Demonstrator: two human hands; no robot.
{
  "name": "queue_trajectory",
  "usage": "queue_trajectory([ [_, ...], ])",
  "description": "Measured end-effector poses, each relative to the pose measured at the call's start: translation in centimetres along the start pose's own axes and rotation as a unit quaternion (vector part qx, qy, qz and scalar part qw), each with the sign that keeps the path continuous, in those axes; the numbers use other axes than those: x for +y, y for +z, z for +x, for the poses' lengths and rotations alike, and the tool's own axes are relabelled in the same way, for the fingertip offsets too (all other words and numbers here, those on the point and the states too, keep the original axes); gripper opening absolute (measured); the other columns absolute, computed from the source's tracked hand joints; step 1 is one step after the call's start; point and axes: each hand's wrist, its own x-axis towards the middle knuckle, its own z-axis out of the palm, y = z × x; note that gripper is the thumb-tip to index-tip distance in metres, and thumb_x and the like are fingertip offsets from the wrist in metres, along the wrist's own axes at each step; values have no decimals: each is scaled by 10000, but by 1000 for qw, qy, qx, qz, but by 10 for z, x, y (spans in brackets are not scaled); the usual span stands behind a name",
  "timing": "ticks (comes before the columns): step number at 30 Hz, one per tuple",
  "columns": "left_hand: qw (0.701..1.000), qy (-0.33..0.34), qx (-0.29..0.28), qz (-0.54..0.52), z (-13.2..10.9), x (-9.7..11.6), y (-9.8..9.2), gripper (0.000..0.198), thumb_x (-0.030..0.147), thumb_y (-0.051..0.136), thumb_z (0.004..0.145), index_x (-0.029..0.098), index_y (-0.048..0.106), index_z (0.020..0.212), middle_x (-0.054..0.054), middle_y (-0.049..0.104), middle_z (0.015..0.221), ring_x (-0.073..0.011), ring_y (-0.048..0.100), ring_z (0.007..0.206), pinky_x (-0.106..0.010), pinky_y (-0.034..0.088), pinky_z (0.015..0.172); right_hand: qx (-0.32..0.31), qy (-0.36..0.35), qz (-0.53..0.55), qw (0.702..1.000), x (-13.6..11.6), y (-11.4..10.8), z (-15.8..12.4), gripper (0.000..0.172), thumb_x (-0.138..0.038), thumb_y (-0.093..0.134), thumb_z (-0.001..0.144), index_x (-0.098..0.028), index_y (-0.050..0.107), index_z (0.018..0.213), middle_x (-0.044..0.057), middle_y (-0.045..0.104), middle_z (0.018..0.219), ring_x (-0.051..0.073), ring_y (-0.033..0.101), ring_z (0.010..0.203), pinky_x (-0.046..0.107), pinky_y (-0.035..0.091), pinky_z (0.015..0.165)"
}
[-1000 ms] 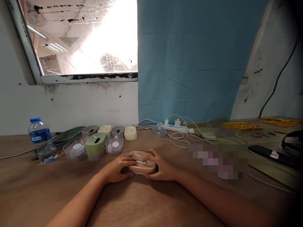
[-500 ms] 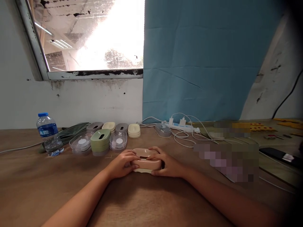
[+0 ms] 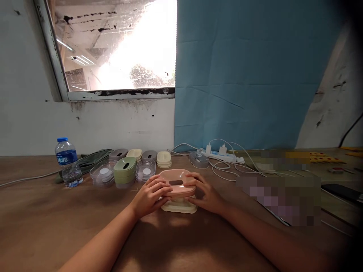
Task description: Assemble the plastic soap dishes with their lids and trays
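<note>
My left hand (image 3: 149,196) and my right hand (image 3: 208,194) grip the two ends of a glossy pink oval lid (image 3: 178,189) with a slot in its middle. Fingers rest on its top and the thumbs are at its lower edge. Below it sits a cream oval dish (image 3: 179,207) with a wavy front edge, partly hidden by the lid. A gap shows between the two pieces at the front. Whether they touch farther back I cannot tell.
Behind my left hand are stacked green slotted pieces (image 3: 124,174), clear plastic trays (image 3: 103,173) and cream pieces (image 3: 163,160). A water bottle (image 3: 67,162) stands at the left. A grey case (image 3: 199,160), white cables and a power strip (image 3: 219,155) lie at the back right.
Both hands have raised the pink lid off the cream dish, where it sat lower before. More of the dish shows beneath. The whole view has shifted slightly.
</note>
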Motion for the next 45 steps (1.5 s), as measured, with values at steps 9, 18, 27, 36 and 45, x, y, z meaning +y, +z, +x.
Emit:
queue_trajectory([
  [9,998,11,-50,-31,-3,-5,-6,354,191,457,856,169,469,1210,-85,570,1192,-185,442,1185,-390,325,1043,12,-32,-12,999,7,-8,1,290,-332,644,760,-247,563,1025,89,459,1203,260,447,1148,410,388,972],
  [18,999,18,-28,-21,-3,-2,-4,314,236,483,861,175,477,1169,-71,619,1094,-166,525,1074,-368,363,1013,55,-15,-9,998,3,-6,1,406,-344,617,760,-239,468,1123,114,384,1287,286,375,1207,459,360,979],
  [27,998,6,-59,-7,-5,-8,0,265,208,422,895,160,457,1153,-81,571,1170,-186,399,1226,-369,347,1051,-60,-93,-66,992,8,-27,4,374,-200,536,804,-234,462,1168,96,472,1218,239,418,1187,399,402,974],
  [36,995,-91,-21,39,-5,-7,2,393,194,396,882,174,366,1274,-109,411,1333,-199,349,1257,-401,275,1071,-113,-114,-208,965,27,-48,4,339,-263,474,896,-273,458,1234,40,580,1160,198,545,1068,355,464,904],
  [45,976,-44,-186,-102,-3,6,4,368,319,559,785,234,555,1143,-61,579,1140,-212,528,1027,-366,360,954,-8,12,-250,968,29,-6,9,312,-399,492,864,-230,559,1118,61,617,968,203,614,845,297,507,699],
])
